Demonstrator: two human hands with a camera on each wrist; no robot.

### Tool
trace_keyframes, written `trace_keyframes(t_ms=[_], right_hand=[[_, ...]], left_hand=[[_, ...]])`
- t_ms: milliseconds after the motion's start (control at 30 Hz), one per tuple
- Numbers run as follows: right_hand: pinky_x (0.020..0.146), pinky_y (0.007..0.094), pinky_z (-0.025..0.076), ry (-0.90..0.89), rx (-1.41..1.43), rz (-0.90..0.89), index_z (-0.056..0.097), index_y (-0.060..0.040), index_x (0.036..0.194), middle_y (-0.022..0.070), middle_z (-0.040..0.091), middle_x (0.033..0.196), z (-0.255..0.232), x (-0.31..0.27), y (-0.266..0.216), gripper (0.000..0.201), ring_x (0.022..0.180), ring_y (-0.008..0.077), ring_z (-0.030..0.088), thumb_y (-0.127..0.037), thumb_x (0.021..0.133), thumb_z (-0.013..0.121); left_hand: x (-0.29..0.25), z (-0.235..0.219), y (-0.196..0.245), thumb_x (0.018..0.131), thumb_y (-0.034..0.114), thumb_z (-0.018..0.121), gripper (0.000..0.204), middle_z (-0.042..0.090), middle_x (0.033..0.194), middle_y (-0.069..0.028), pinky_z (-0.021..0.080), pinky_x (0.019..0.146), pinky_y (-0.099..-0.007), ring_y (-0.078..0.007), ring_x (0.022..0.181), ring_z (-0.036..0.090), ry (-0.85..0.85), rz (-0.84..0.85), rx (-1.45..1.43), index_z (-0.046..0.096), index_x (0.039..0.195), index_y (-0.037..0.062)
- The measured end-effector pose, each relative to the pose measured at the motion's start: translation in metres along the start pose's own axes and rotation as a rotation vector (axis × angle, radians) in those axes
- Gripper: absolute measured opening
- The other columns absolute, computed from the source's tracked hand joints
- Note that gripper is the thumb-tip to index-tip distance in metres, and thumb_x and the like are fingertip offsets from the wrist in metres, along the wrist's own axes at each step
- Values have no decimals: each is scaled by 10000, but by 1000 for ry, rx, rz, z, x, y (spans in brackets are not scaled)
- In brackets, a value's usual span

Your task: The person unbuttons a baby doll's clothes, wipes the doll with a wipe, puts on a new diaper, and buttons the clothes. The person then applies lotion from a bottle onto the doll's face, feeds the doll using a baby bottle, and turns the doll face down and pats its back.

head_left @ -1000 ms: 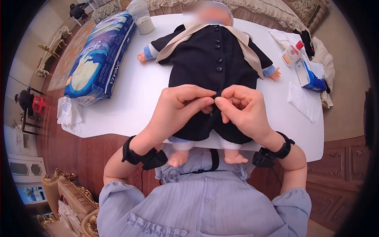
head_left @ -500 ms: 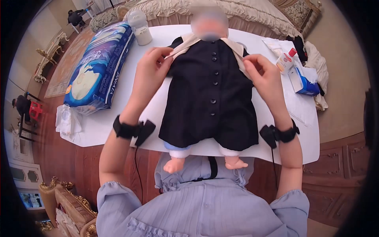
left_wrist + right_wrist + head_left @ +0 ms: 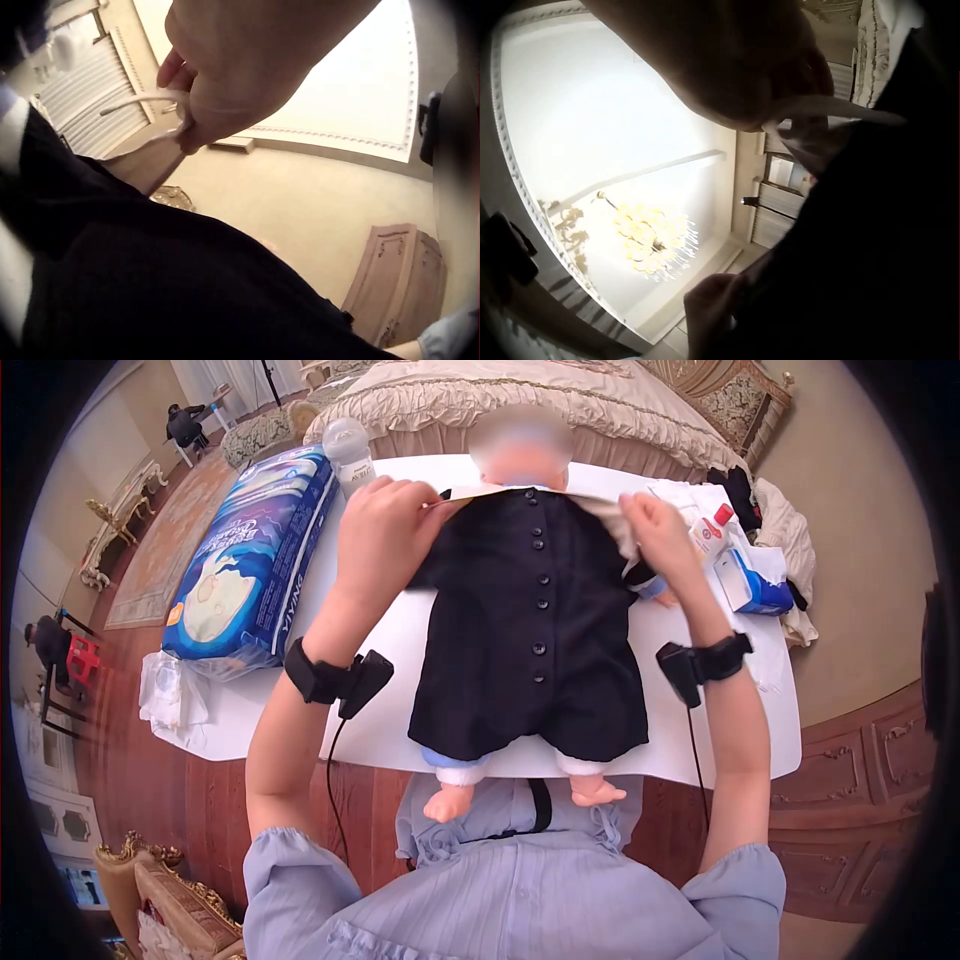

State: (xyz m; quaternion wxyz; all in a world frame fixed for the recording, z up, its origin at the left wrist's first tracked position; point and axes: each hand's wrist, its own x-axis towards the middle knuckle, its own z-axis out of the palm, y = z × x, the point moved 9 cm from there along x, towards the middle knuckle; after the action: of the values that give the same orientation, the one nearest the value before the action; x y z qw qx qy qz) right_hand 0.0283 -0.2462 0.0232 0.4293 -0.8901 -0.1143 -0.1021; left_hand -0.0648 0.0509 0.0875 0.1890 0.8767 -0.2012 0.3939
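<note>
A baby doll (image 3: 452,802) lies face up on a white table (image 3: 368,705), its feet toward me. It wears a black one-piece outfit (image 3: 480,630), fastened down the front with several dark buttons, over light blue and white clothing. My left hand (image 3: 383,532) pinches one end of the outfit's beige collar (image 3: 600,510); in the left wrist view the collar (image 3: 146,166) runs taut from the fingertips. On the other side my right hand (image 3: 664,538) grips the opposite collar end, also visible as a pale strip (image 3: 821,112) in the dark right wrist view.
At the left lie a blue diaper pack (image 3: 245,565) and crumpled white wrapping (image 3: 172,695), with a baby bottle (image 3: 347,445) behind. To the right are a red-capped bottle (image 3: 710,532), a blue tissue pack (image 3: 752,588) and a cloth heap (image 3: 785,525). A bed (image 3: 500,405) stands beyond.
Both hands have left the lower front buttons, gone up to the collar and gripped its two ends. The collar is now lifted and stretched straight across below the doll's head.
</note>
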Motion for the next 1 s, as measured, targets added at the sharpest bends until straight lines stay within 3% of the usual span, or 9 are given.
trace_keyframes(t_ms=[33, 133, 200, 367, 433, 567, 700, 800, 1000], right_hand=[[549, 315, 432, 97, 150, -167, 620, 6, 757, 9, 550, 582, -3, 10, -11, 441, 537, 136, 511, -357, 990, 530], [550, 344, 435, -144, 271, 70, 615, 21, 752, 55, 561, 581, 9, -4, -61, 457, 552, 150, 532, -387, 956, 579], [579, 365, 471, -146, -211, -154, 626, 17, 753, 113, 600, 607, 16, -8, -94, 414, 597, 212, 616, -374, 886, 659], [623, 378, 506, -193, -345, -283, 653, -16, 760, 162, 660, 710, 29, -55, -112, 269, 660, 310, 657, -270, 781, 742], [551, 291, 447, -311, -236, -344, 623, 5, 767, 70, 597, 638, 37, -81, -120, 222, 587, 134, 570, -171, 811, 749], [583, 274, 473, -573, -79, -287, 665, 4, 837, 63, 637, 685, 39, -123, -123, 158, 614, 128, 602, -135, 828, 741], [622, 237, 496, -882, 149, -238, 686, 6, 907, 39, 673, 773, 32, -147, -104, 148, 665, 93, 627, -138, 881, 713], [723, 241, 507, -236, 361, 67, 648, 21, 1032, 37, 657, 836, -28, -102, -28, 224, 770, 108, 634, -104, 861, 721], [914, 284, 460, 593, 239, 114, 480, 35, 1285, 119, 575, 1175, -113, -87, 94, 588, 1083, 169, 554, -159, 812, 772]], left_hand=[[2, -3, 17, 811, 226, 713, 183, 649, 685, -102, 481, 681, -410, -294, 714, 621, -13, 85, 49, 684, 728, 65], [8, 12, 44, 810, 294, 741, 228, 645, 658, -90, 490, 649, -387, -290, 688, 634, -197, 12, 38, 699, 779, 72], [6, 23, 57, 804, 275, 742, 206, 644, 671, -94, 493, 648, -401, -295, 683, 637, -318, 1, -40, 697, 793, 75], [-26, 18, 82, 775, 191, 763, 224, 610, 670, -92, 488, 613, -393, -275, 631, 617, -359, 186, -236, 671, 932, 60], [-41, 21, 83, 785, 156, 766, 231, 584, 648, -71, 469, 589, -333, -210, 609, 602, -665, -10, -554, 661, 965, 57], [-52, 14, 83, 846, 158, 739, 201, 657, 741, -23, 457, 605, -278, -109, 642, 576, -917, -121, -819, 688, 987, 24], [-19, 0, 86, 854, 201, 704, 328, 640, 1178, -127, 470, 916, -380, -287, 1105, 603, -441, 252, -505, 657, 1128, 27], [-33, 27, 116, 806, 406, 718, 673, 418, 1466, -178, 258, 1147, -521, -387, 1404, 321, -525, 455, -363, 514, 1355, 74], [-84, 55, 161, 772, 473, 716, 762, 414, 1481, -130, 187, 1178, -521, -296, 1409, 345, -698, 640, -342, 481, 1397, 106]])
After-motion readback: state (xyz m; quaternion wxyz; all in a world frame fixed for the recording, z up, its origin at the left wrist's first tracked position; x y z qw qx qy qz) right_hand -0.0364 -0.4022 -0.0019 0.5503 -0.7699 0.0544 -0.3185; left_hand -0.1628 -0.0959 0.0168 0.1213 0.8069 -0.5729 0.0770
